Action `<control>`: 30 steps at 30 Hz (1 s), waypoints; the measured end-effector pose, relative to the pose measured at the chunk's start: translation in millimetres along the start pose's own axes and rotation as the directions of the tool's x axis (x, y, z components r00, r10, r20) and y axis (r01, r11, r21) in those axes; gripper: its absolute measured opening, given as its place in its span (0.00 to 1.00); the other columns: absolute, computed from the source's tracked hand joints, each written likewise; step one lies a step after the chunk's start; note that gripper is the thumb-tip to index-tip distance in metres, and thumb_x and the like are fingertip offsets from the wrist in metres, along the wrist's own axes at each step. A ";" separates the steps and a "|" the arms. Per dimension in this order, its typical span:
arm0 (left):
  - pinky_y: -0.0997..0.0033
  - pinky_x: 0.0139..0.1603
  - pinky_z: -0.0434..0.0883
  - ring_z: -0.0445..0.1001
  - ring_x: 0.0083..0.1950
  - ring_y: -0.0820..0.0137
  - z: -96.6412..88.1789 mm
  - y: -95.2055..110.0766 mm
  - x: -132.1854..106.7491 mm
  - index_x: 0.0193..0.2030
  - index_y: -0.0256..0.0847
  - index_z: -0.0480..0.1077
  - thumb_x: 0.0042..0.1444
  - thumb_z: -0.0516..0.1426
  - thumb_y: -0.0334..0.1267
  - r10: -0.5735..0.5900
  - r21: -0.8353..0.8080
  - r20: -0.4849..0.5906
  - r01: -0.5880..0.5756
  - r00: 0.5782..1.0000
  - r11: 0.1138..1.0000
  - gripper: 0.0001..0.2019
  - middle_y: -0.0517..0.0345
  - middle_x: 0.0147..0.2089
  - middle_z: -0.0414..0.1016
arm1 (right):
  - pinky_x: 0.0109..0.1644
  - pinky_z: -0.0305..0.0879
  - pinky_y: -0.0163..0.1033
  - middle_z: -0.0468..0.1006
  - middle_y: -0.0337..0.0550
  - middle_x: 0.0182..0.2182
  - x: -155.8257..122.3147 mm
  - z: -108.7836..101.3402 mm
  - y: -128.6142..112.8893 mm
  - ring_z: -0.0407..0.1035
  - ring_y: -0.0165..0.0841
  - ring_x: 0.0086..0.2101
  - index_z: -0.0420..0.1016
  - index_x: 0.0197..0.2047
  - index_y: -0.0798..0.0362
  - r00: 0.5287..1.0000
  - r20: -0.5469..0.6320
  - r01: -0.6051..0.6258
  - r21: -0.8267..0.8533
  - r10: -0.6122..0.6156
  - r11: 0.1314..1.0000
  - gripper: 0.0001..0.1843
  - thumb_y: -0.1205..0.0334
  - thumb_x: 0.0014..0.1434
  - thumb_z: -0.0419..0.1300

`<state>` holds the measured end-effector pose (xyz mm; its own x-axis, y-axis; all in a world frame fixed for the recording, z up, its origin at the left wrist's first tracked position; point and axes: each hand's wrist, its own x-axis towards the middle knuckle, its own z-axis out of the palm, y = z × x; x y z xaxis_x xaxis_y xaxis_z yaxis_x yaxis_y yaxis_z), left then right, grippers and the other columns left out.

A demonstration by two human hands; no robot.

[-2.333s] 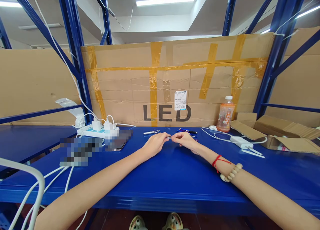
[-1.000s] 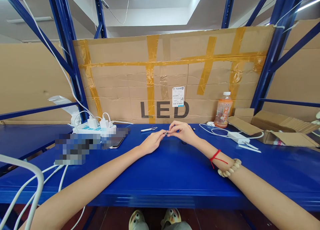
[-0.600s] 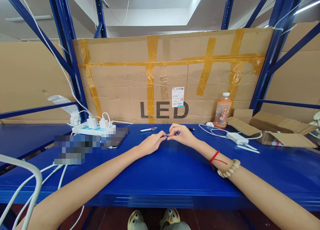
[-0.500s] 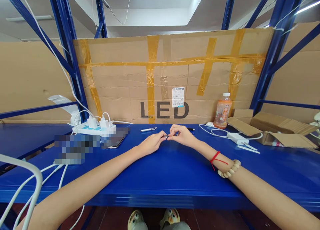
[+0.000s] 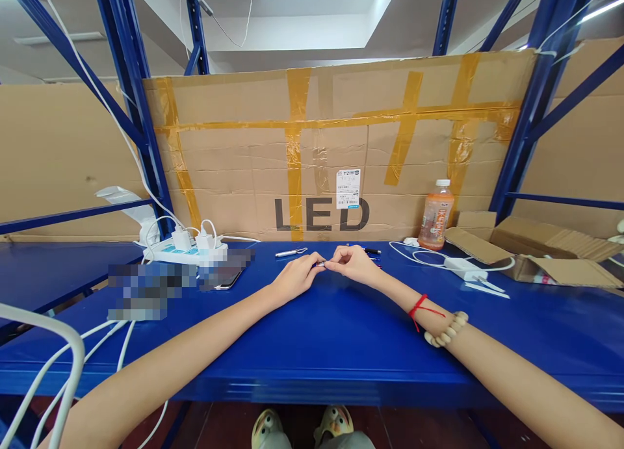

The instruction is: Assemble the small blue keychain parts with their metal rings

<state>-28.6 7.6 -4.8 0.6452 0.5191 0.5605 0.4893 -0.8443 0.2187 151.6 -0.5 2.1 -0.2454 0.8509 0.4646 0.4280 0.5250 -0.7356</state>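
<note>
Over the middle of the blue shelf top (image 5: 312,332), my left hand (image 5: 295,277) and my right hand (image 5: 353,265) meet fingertip to fingertip. Between them is a small silvery metal piece (image 5: 320,264), pinched from both sides; its kind is too small to make out. Just beyond my left hand lies a slim silver pen-like object (image 5: 290,253) with a loop at one end. A black pen-like stick (image 5: 372,251) lies behind my right hand, partly hidden by it. My right wrist wears a red string and a beaded bracelet.
On the left are a white power strip (image 5: 166,251) with plugs, a phone (image 5: 231,279) and white cables (image 5: 73,345). To the right stand a drink bottle (image 5: 435,216), a white adapter (image 5: 465,268) with its cord, and an opened cardboard box (image 5: 560,271). A large cardboard sheet (image 5: 234,169) closes the back.
My right hand's fingers have shifted slightly and curl closer together around the small metal piece, which is turned a little. My left hand stays nearly in place.
</note>
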 end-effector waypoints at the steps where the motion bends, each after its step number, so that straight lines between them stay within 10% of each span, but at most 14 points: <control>1: 0.72 0.38 0.65 0.69 0.38 0.71 -0.1 0.4 0.1 0.38 0.41 0.60 0.59 0.45 0.38 -0.006 0.009 -0.006 0.006 1.000 1.000 0.07 0.58 0.37 0.70 | 0.20 0.51 0.30 0.67 0.38 0.18 -0.2 0.2 -0.9 0.57 0.22 0.18 0.65 0.19 0.58 1.000 0.004 -0.030 0.020 0.029 0.999 0.18 0.51 0.41 0.63; 8: 0.72 0.36 0.65 0.69 0.36 0.70 0.1 2.2 0.9 0.35 0.40 0.59 0.59 0.45 0.40 0.026 0.081 -0.028 -0.023 0.999 0.996 0.07 0.57 0.36 0.69 | 0.19 0.52 0.28 0.64 0.35 0.12 -1.5 -2.9 -6.7 0.55 0.21 0.15 0.68 0.23 0.58 0.973 0.048 -0.229 0.056 0.227 0.972 0.20 0.47 0.40 0.63; 30: 0.72 0.38 0.68 0.71 0.43 0.70 -1.3 5.6 2.5 0.47 0.43 0.60 0.61 0.42 0.39 -0.041 0.222 0.002 0.040 0.999 0.974 0.11 0.59 0.44 0.71 | 0.18 0.51 0.28 0.63 0.34 0.12 -3.8 3.2 1.2 0.56 0.22 0.15 0.69 0.25 0.58 0.994 -0.016 -0.107 0.072 0.108 0.992 0.19 0.47 0.42 0.62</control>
<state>-25.0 4.1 -1.1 0.6259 0.5539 0.5490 0.6325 -0.7724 0.0581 150.3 -3.0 -2.1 -0.1840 0.9023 0.3899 0.3875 0.4311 -0.8148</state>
